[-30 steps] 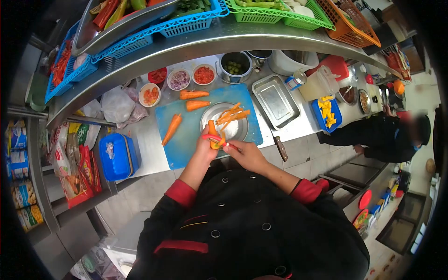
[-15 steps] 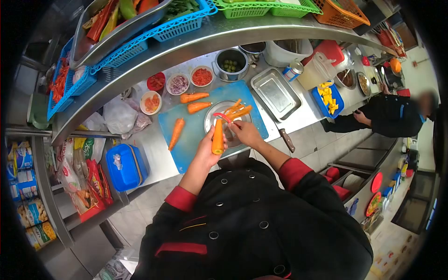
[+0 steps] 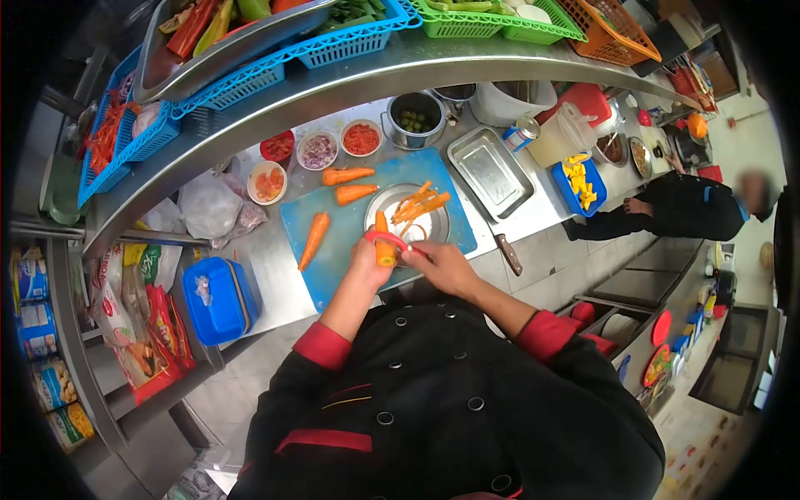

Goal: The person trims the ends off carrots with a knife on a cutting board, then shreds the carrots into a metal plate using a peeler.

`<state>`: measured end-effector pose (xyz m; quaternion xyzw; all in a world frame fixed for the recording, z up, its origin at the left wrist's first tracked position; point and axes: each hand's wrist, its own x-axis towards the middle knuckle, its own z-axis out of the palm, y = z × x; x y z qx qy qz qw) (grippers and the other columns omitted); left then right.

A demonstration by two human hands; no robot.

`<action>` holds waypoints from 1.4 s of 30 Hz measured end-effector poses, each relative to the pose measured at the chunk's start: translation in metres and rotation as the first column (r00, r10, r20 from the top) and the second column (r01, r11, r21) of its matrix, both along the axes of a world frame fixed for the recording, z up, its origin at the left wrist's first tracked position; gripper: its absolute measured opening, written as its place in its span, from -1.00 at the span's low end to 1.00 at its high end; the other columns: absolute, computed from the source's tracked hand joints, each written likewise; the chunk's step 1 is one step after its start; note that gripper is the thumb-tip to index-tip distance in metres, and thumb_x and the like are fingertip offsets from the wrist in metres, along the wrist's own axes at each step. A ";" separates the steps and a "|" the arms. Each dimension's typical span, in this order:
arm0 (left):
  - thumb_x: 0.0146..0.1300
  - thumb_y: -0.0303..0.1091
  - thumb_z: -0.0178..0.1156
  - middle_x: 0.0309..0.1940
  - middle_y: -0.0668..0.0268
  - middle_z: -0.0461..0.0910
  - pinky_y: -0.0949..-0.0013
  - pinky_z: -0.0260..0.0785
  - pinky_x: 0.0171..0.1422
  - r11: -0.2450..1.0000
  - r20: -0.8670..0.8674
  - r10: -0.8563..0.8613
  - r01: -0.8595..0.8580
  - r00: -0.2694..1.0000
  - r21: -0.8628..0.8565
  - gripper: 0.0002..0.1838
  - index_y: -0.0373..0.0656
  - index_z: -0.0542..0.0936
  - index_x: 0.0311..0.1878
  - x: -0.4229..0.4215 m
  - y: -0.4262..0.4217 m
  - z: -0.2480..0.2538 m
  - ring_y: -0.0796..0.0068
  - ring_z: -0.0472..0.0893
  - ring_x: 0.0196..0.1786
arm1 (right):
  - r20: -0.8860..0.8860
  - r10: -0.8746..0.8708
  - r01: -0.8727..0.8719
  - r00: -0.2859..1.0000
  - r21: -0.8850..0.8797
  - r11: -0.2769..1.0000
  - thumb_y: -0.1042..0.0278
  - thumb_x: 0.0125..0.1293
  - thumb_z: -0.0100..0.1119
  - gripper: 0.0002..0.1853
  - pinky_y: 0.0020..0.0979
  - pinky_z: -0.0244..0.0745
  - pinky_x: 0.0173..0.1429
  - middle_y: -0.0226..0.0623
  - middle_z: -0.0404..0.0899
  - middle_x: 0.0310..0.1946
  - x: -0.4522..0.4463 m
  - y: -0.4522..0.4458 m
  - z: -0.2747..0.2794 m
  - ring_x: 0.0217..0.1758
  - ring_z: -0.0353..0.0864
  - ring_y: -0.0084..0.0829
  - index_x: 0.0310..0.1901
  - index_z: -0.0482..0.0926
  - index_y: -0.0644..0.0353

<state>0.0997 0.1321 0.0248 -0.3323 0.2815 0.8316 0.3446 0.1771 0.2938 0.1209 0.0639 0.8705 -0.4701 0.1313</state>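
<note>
My left hand [image 3: 364, 265] is wrapped round an orange carrot [image 3: 384, 252] held over the near edge of a round metal bowl. In my right hand [image 3: 439, 265] is a red peeler [image 3: 386, 239], its head lying across the carrot. The metal bowl [image 3: 441, 223] holds orange strips [image 3: 421, 205] and stands on a blue cutting board [image 3: 333, 281]. Two carrots lie at the board's back, one of them this carrot [image 3: 356, 193], and another carrot [image 3: 314, 240] lies at its left.
A metal tray [image 3: 492, 174] and a knife [image 3: 508, 254] lie right of the board. Small bowls and a pot [image 3: 414, 119] stand behind. A blue container [image 3: 218, 300] is at left, a shelf edge [image 3: 333, 73] overhead, and another person [image 3: 696, 207] at right.
Half a second ago the peeler was above the carrot's far end; now it has come back toward me and lies across the carrot. My right hand has moved nearer my left.
</note>
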 end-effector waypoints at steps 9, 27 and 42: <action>0.59 -0.07 -0.08 -0.33 0.29 0.53 0.30 0.45 -0.28 0.981 -0.029 -0.136 0.139 0.990 0.134 -0.69 -0.11 0.49 -0.02 0.016 -0.029 0.024 0.38 0.55 -0.32 | 0.008 -0.120 0.119 0.993 0.053 0.991 -0.15 0.43 0.12 -0.51 -0.07 0.55 -0.19 0.08 0.67 -0.37 -0.045 0.001 -0.070 -0.28 0.69 0.08 -0.03 0.68 0.16; 0.59 -0.09 -0.09 -0.33 0.25 0.53 0.24 0.47 -0.24 0.996 -0.043 -0.087 0.086 0.995 -0.018 -0.70 -0.12 0.47 -0.02 -0.015 -0.007 -0.007 0.31 0.55 -0.32 | -0.024 0.037 -0.036 0.999 0.048 0.998 -0.04 0.46 0.19 -0.56 -0.29 0.51 -0.23 -0.13 0.66 -0.42 -0.021 0.002 -0.032 -0.40 0.65 -0.31 0.09 0.67 0.17; 0.59 -0.04 -0.10 -0.20 0.26 0.59 0.12 0.57 -0.09 0.998 0.017 0.042 -0.041 0.999 -0.046 -0.65 -0.10 0.50 0.06 0.001 -0.011 -0.018 0.28 0.61 -0.16 | -0.056 0.043 -0.047 0.998 -0.072 0.996 -0.03 0.44 0.20 -0.60 -0.21 0.55 -0.21 0.00 0.68 -0.39 0.003 -0.008 0.015 -0.32 0.71 -0.07 0.01 0.70 0.16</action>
